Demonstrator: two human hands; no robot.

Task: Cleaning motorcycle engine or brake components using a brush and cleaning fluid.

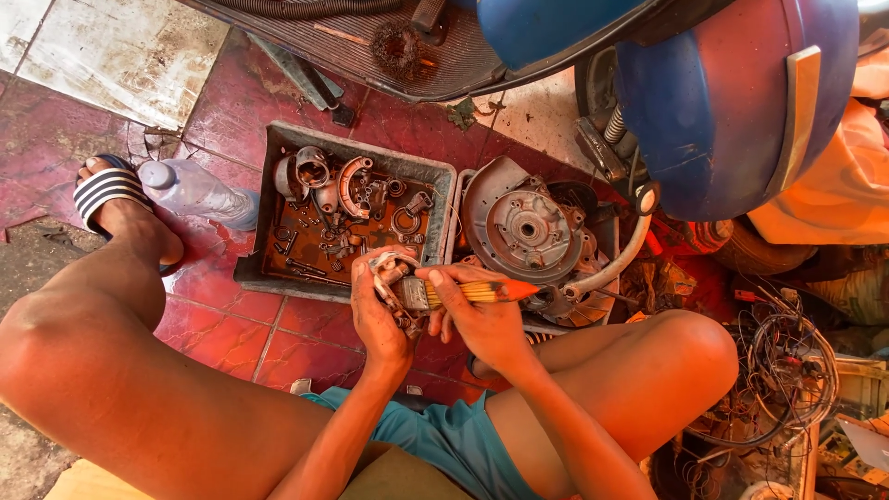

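Beyond your fingertips: blue scooter body (732,102), then the exposed engine hub (528,227), then the grey tray (278,148) of oily parts. Your left hand (380,310) is curled around a small metal part (394,273); your right hand (482,315) pinches a yellow-handled brush (468,293), bristles against it. Judged mid-cleaning: tray parts look greasy.

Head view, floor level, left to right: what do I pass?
Striped sandal → clear plastic bottle → grey parts tray → left hand with a metal part → right hand with a brush → round engine casing → tangled wires.
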